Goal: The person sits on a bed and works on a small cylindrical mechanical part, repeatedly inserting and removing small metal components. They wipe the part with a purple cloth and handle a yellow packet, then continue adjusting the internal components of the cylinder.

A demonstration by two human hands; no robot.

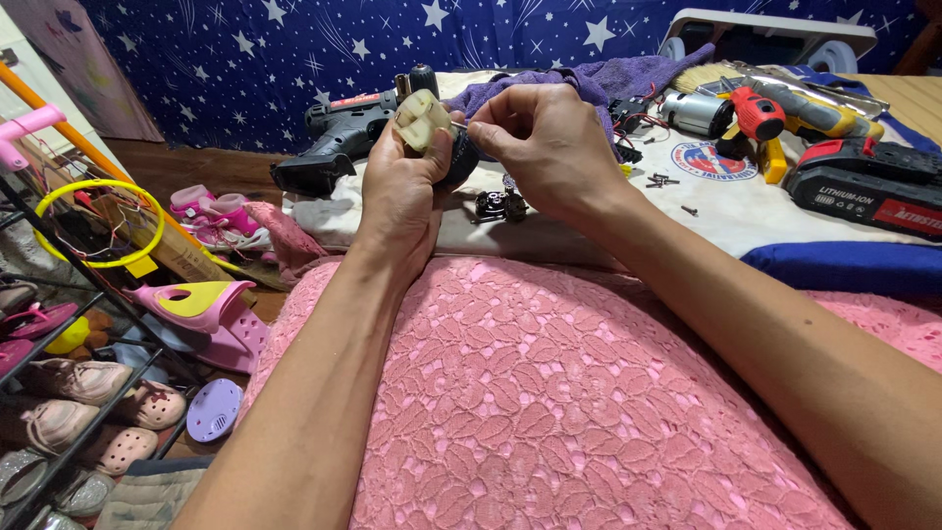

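My left hand (pixel 397 191) is raised over a pink lace cushion (pixel 549 393) and grips a small cream plastic part (pixel 422 120) joined to a dark round piece (pixel 459 157). My right hand (pixel 545 142) pinches a thin metal pin (pixel 458 125) at the side of the cream part, fingertips touching it. Just behind my hands lies a black drill body (pixel 334 137). A small black metal piece (pixel 498 204) rests on the white cloth (pixel 746 211) below my right hand.
Red and yellow power tool parts (pixel 775 110), a black battery pack (pixel 863 186), a silver motor (pixel 695 113), loose screws (pixel 662 181) and a purple towel (pixel 608 77) lie on the cloth. A shoe rack (pixel 69 393) with several shoes stands left.
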